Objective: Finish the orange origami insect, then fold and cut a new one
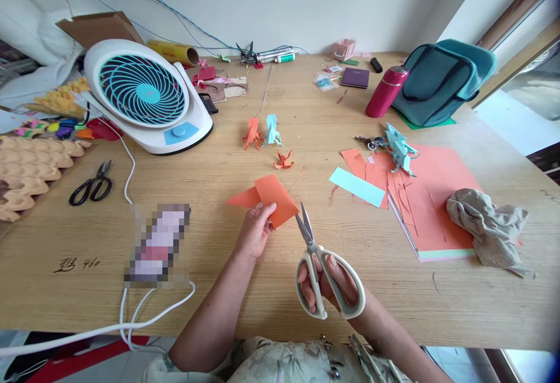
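Left hand [254, 232]: fingers pinched on folded orange paper [275, 199], held just above counter [219, 266] | right hand [328, 286]: closed through handles of scissors [321, 266], blades slightly parted beside paper's right edge.

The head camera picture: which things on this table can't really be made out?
- Pixelated object beside the left hand: blurred out, identity unreadable.
- Small items by the far wall: too small to name.
- Orange paper: its near corner is hidden by fingers.
- Right hand: partly hidden by the scissors handles.
- White cable: cut off at the left edge.
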Demonstrator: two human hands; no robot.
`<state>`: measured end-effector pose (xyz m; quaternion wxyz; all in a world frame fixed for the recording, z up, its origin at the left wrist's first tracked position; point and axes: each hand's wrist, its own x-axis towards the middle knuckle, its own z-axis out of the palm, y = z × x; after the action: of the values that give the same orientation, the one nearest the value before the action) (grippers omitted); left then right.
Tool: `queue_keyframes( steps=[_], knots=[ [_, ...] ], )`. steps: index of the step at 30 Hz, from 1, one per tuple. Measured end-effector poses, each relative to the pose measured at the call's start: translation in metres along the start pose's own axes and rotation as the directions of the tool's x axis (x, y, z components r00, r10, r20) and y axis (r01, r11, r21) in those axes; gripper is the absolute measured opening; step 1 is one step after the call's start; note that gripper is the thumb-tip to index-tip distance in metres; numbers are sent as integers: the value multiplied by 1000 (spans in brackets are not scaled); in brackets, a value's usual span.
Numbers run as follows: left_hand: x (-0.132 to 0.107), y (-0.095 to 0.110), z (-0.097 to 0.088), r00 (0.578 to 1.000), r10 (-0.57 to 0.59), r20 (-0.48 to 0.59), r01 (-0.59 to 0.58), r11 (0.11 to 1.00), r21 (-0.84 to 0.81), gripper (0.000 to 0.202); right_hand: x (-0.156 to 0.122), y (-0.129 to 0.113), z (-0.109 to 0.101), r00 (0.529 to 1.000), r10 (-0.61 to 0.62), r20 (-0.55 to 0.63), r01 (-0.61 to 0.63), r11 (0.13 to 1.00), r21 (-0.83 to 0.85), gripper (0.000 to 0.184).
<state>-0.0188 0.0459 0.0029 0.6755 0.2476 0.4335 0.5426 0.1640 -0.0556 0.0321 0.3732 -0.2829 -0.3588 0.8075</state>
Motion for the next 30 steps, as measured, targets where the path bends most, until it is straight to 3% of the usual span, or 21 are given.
queue_keyframes(
  steps=[9,20,30],
  knots=[
    [5,1,-10,993,73,90,-85,987,134,24,-8,3,-4,999,13,-32,-15,997,-80,51],
    [6,2,-6,995,89,53,-93,992,88,26,-10,3,-3,987,49,-150,-70,989,-132,52],
    [9,-1,-9,991,127,40,-129,991,39,23,-13,12,-6,993,14,-118,-27,993,-112,47]
  ],
)
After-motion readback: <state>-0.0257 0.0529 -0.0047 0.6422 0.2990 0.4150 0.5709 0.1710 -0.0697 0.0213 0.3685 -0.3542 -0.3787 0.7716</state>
